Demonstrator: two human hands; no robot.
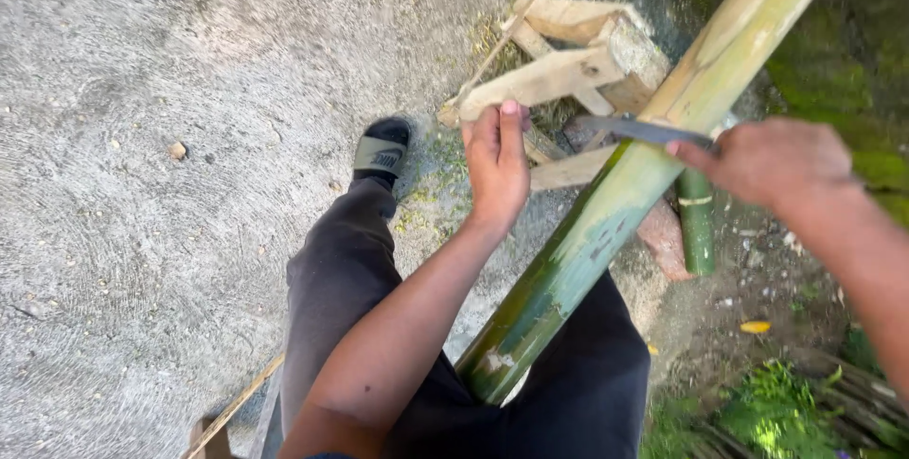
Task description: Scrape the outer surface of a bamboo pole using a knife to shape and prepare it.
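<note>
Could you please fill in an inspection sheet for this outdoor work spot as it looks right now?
Surface: rough grey concrete ground, soil at right.
Job's things: long green bamboo pole slanting across the lap; dark blade laid on it.
Clutter: wooden frame pieces, short bamboo piece, small stone.
Grippers: left hand open beside the pole; right hand gripping the blade.
Cables: nothing seen.
Surroundings: green plants, sandalled foot.

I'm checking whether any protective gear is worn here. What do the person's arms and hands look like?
Both the left hand and the right hand are bare: no gloves, rings or watch show. Both forearms are uncovered, with no sleeve reaching them in view. Fingernails on the left hand are short.
</note>
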